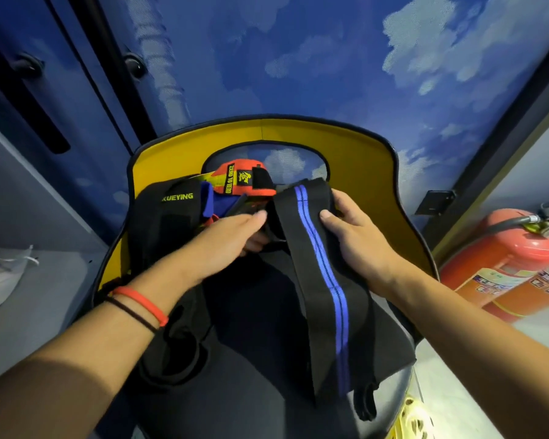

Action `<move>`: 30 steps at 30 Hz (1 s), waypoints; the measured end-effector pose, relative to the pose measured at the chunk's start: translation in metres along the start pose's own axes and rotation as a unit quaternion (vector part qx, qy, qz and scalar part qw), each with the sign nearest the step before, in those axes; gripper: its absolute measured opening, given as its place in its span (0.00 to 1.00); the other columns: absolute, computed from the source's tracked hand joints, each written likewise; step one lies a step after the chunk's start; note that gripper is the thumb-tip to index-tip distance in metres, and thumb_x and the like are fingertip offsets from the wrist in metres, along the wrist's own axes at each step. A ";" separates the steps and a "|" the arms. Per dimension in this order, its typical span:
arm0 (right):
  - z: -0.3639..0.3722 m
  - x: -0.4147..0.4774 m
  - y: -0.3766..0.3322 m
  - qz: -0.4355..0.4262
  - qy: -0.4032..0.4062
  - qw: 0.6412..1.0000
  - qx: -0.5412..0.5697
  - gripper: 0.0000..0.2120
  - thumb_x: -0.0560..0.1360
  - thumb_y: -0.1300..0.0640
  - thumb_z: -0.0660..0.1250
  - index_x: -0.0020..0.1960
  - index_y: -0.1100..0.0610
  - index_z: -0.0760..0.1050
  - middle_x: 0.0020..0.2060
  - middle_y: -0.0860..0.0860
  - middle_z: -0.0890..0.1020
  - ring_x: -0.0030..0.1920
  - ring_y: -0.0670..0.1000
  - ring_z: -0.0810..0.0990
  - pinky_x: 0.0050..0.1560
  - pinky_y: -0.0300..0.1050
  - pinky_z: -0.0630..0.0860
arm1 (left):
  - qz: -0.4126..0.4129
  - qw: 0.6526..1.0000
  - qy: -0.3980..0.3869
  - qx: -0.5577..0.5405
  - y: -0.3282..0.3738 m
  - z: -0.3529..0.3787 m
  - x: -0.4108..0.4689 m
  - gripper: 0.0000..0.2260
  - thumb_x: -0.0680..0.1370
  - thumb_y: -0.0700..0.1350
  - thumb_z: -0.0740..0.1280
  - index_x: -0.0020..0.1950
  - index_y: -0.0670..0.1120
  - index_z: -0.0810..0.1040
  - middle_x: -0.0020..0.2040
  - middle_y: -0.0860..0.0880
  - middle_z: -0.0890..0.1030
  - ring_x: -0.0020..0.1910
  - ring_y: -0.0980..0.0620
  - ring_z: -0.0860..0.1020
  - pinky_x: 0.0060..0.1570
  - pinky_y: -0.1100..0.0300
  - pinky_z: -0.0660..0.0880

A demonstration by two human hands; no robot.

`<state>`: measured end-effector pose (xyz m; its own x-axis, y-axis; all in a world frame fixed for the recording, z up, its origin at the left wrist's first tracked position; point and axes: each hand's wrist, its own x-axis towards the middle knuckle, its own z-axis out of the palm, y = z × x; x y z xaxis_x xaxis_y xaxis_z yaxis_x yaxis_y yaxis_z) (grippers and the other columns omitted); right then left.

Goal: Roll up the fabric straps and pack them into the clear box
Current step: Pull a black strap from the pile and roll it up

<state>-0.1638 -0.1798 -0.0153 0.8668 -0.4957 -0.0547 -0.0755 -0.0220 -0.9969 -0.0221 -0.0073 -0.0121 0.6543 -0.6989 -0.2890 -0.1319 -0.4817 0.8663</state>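
Head view: early stage, nothing rolled yet; clear box not in sight. Right hand [346, 229] grips long black fabric strap w/ blue stripes [317, 264] near its top end, over yellow-backed chair [362, 160]. Left hand [229, 236] reaches that end; grip can't tell. Labels: "XUEYING" on black strap [171, 213], "ZERO TO HERO" on red-orange strap [232, 172].
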 end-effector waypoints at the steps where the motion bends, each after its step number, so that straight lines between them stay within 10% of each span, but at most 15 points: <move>1: 0.006 0.000 0.002 -0.003 -0.003 1.000 -0.006 0.16 0.84 0.63 0.59 0.64 0.45 0.74 0.58 0.48 0.84 0.57 0.47 0.83 0.60 0.42 0.79 | -0.017 0.991 -0.006 -0.134 0.011 0.015 -0.001 0.14 0.84 0.59 0.61 0.58 0.55 0.82 0.53 0.54 0.87 0.54 0.54 0.84 0.57 0.53 0.79; 6: 0.026 -0.003 0.019 0.038 0.001 0.999 -0.020 0.16 0.83 0.52 0.59 0.68 0.40 0.73 0.60 0.43 0.83 0.62 0.48 0.81 0.68 0.57 0.74 | -0.030 0.941 0.143 -0.304 0.026 0.069 0.014 0.16 0.84 0.46 0.63 0.72 0.52 0.74 0.58 0.47 0.84 0.55 0.46 0.84 0.59 0.45 0.80; 12: 0.020 -0.009 0.020 0.083 -0.012 0.994 -0.071 0.19 0.85 0.50 0.58 0.74 0.36 0.64 0.63 0.36 0.77 0.64 0.44 0.77 0.68 0.49 0.72 | 0.039 0.950 0.157 -0.266 0.019 0.074 0.021 0.31 0.83 0.36 0.61 0.79 0.64 0.61 0.72 0.55 0.73 0.67 0.54 0.75 0.66 0.52 0.74; 16: 0.015 -0.015 0.028 0.112 -0.043 0.986 -0.118 0.13 0.81 0.48 0.67 0.64 0.45 0.72 0.59 0.41 0.82 0.59 0.45 0.81 0.66 0.51 0.76 | 0.092 0.960 0.160 -0.211 0.014 0.063 0.030 0.23 0.83 0.34 0.58 0.67 0.58 0.79 0.63 0.55 0.80 0.57 0.65 0.80 0.56 0.64 0.79; 20: 0.010 -0.030 0.030 0.164 -0.136 0.963 -0.163 0.13 0.78 0.51 0.73 0.61 0.49 0.77 0.53 0.44 0.85 0.51 0.43 0.84 0.53 0.37 0.80 | 0.072 0.948 0.213 -0.228 0.007 0.045 0.047 0.17 0.82 0.35 0.63 0.59 0.54 0.83 0.59 0.48 0.85 0.57 0.50 0.84 0.60 0.46 0.80; 24: 0.013 -0.048 0.037 0.197 -0.215 0.938 -0.189 0.12 0.81 0.60 0.67 0.64 0.53 0.78 0.57 0.52 0.85 0.57 0.55 0.84 0.61 0.56 0.80 | 0.032 0.925 0.249 -0.284 -0.004 0.032 0.063 0.12 0.80 0.36 0.68 0.58 0.50 0.84 0.54 0.43 0.86 0.52 0.44 0.86 0.56 0.44 0.82; 30: 0.011 -0.055 0.050 0.282 -0.181 0.940 -0.062 0.13 0.83 0.63 0.63 0.65 0.55 0.75 0.58 0.57 0.85 0.57 0.59 0.85 0.50 0.56 0.84 | 0.031 0.960 0.140 -0.241 -0.013 0.041 0.072 0.32 0.71 0.24 0.63 0.64 0.55 0.82 0.59 0.45 0.84 0.55 0.46 0.84 0.50 0.53 0.83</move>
<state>-0.2095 -0.1441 -0.0628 0.7813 -0.1306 -0.6103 -0.6105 0.0431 -0.7909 -0.0039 -0.0733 -0.0605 0.8402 -0.5155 -0.1686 0.1392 -0.0955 0.9856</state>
